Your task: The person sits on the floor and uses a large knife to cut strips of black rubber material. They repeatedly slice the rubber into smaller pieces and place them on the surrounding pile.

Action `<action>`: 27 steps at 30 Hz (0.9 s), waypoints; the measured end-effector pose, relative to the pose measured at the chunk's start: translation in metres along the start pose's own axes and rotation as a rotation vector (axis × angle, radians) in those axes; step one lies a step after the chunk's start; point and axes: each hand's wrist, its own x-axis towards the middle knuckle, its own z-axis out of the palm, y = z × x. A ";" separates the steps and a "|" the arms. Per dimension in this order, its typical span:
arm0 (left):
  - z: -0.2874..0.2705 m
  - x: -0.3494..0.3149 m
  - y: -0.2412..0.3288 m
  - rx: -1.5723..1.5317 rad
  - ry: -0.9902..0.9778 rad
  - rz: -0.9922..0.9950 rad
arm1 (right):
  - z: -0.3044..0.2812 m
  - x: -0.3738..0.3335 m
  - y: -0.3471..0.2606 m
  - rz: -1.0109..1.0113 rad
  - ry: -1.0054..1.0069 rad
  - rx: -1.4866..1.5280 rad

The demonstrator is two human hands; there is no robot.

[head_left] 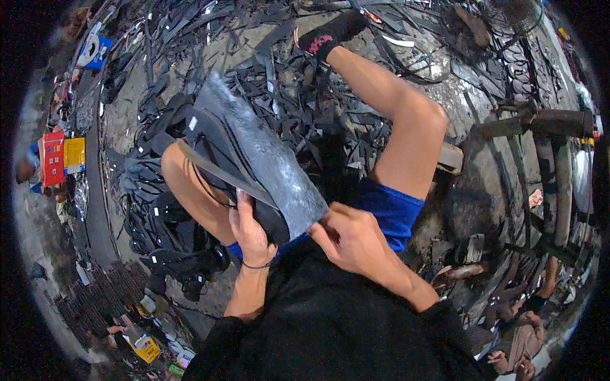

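Observation:
A black rubber sandal [219, 130] with thin straps lies along a long grey slab [270, 155] that has a rough, scuffed surface. Both slant from the upper left toward my lap. My left hand [252, 235] grips the sandal's near end, its thumb up by a long, tapered, grey-brown strip [216, 170]; whether that strip is a blade or rubber I cannot tell. At the slab's near corner, my right hand [352, 238] is closed, thumb and fingers pinched on the edge. Anything small inside the right fingers is hidden.
Black rubber offcuts [286, 101] litter the floor ahead. Several dark sandals [168, 222] are heaped left of my knee. A wooden frame [540, 127] stands at the right. Red and yellow packets [54, 157] lie far left, and a yellow box [143, 346] sits lower left.

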 end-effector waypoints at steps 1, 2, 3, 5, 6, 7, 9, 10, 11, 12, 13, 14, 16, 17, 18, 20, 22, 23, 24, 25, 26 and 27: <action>0.003 0.001 0.005 0.020 0.039 -0.029 | -0.003 -0.008 -0.004 0.019 0.011 0.018; 0.002 0.000 0.006 -0.034 0.042 -0.039 | -0.006 -0.016 -0.009 0.040 0.015 0.031; 0.001 -0.001 0.007 -0.089 0.045 -0.048 | -0.009 -0.021 -0.009 0.075 -0.020 0.038; 0.000 -0.004 0.007 -0.150 0.035 -0.067 | -0.017 -0.030 -0.006 0.155 -0.078 0.039; 0.000 -0.007 0.010 -0.153 0.033 -0.072 | -0.013 -0.022 0.001 0.125 -0.103 0.072; 0.000 -0.007 0.013 -0.152 0.019 -0.079 | -0.007 -0.017 0.004 0.084 -0.083 0.080; -0.007 -0.009 0.019 -0.143 -0.049 -0.146 | 0.004 -0.006 0.009 0.000 -0.045 0.098; -0.007 -0.007 0.025 -0.137 -0.083 -0.173 | 0.007 0.001 0.012 0.041 -0.093 0.112; -0.004 -0.006 0.033 -0.130 -0.116 -0.200 | 0.010 0.006 0.013 0.020 -0.071 0.094; 0.008 -0.012 0.037 -0.033 0.014 -0.150 | 0.016 0.012 0.012 0.000 -0.047 0.076; 0.009 -0.010 0.038 -0.045 0.015 -0.144 | 0.022 0.015 0.015 -0.015 -0.019 0.060; 0.011 -0.010 0.038 -0.065 0.017 -0.140 | 0.034 0.019 0.023 -0.038 0.052 0.022; 0.018 -0.009 0.042 -0.072 0.029 -0.102 | 0.037 0.027 0.030 -0.008 -0.024 0.018; 0.027 -0.010 0.047 -0.059 0.038 -0.067 | 0.038 0.032 0.030 0.007 -0.061 0.016; 0.030 -0.010 0.048 -0.050 0.043 -0.042 | 0.050 0.041 0.023 0.035 0.117 0.026; 0.033 -0.011 0.052 -0.035 0.056 0.004 | 0.058 0.060 0.028 -0.124 0.108 0.003; 0.030 -0.013 0.052 -0.110 0.056 -0.049 | 0.085 0.084 0.056 -0.232 0.122 -0.001; 0.030 -0.014 0.051 -0.146 0.051 -0.079 | 0.116 0.106 0.075 -0.334 0.269 -0.047; 0.033 -0.014 0.050 -0.188 0.046 -0.129 | 0.148 0.134 0.092 -0.432 0.421 -0.099; 0.026 -0.016 0.048 -0.232 0.070 -0.168 | 0.153 0.156 0.092 -0.424 0.438 -0.056; 0.023 -0.016 0.045 -0.326 0.033 -0.206 | 0.140 0.176 0.085 -0.406 0.473 -0.031; 0.025 -0.030 0.047 -0.047 -0.043 -0.109 | 0.115 0.201 0.084 -0.271 0.397 0.073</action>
